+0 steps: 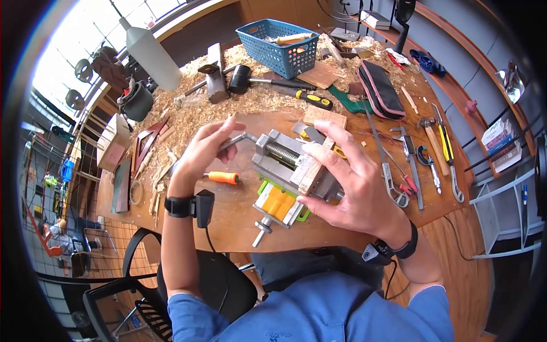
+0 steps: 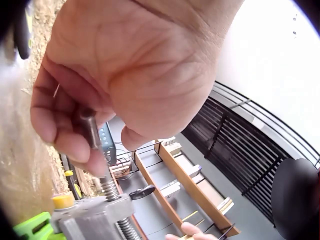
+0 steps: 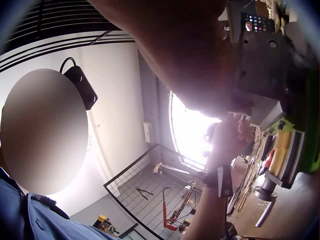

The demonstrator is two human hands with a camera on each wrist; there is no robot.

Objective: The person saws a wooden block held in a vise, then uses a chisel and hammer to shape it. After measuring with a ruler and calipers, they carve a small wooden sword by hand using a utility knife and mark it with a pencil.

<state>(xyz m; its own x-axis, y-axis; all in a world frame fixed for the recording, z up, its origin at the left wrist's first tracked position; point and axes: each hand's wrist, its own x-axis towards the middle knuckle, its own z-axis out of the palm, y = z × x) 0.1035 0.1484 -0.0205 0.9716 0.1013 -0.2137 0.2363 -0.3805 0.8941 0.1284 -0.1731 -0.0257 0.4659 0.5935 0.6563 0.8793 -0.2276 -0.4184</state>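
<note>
A grey metal vise (image 1: 265,162) with a threaded screw stands on the bench, above a green and yellow clamp base (image 1: 276,200). My left hand (image 1: 202,149) is at the vise's left end, fingers curled round the crank handle (image 2: 91,127) of its screw. A small wooden block (image 1: 309,172) sits at the vise's right jaw. Over it, my right hand (image 1: 362,191) grips the block between thumb and fingers. In the right wrist view, glare and shadow hide most of that grip. An orange-handled tool (image 1: 223,178) lies left of the base.
Wood shavings (image 1: 171,117) cover the bench's back. There stand a blue basket (image 1: 273,48), a black mallet (image 1: 240,78) and a white bottle (image 1: 151,54). To the right lie a black pouch (image 1: 380,91), a caliper (image 1: 409,154) and a hammer (image 1: 434,139).
</note>
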